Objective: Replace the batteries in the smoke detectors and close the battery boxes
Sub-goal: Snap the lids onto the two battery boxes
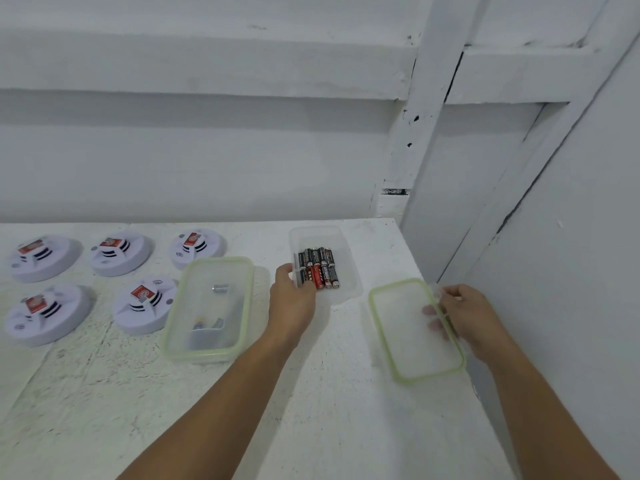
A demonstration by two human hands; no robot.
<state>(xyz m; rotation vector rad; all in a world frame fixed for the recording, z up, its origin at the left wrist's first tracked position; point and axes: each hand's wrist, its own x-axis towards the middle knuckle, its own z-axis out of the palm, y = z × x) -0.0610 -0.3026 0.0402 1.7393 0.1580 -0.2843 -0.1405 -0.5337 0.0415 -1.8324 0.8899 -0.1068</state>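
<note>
Several white round smoke detectors [119, 252] with red labels lie in two rows at the left of the white table. An open clear battery box [343, 244] holds several black and red batteries [318, 268]. My left hand [292, 301] grips the box's near left corner. My right hand [465, 315] holds a clear lid with a green rim [415, 375] by its right edge, tilted just above the table; fingers show through it. A second clear box with its green-rimmed lid on [211, 308] lies between the detectors and my left hand, with a few batteries inside.
The white table [329, 427] ends at the right near the lid, where a white wall [571, 271] stands close. White wooden beams [429, 109] rise behind the table's far right corner.
</note>
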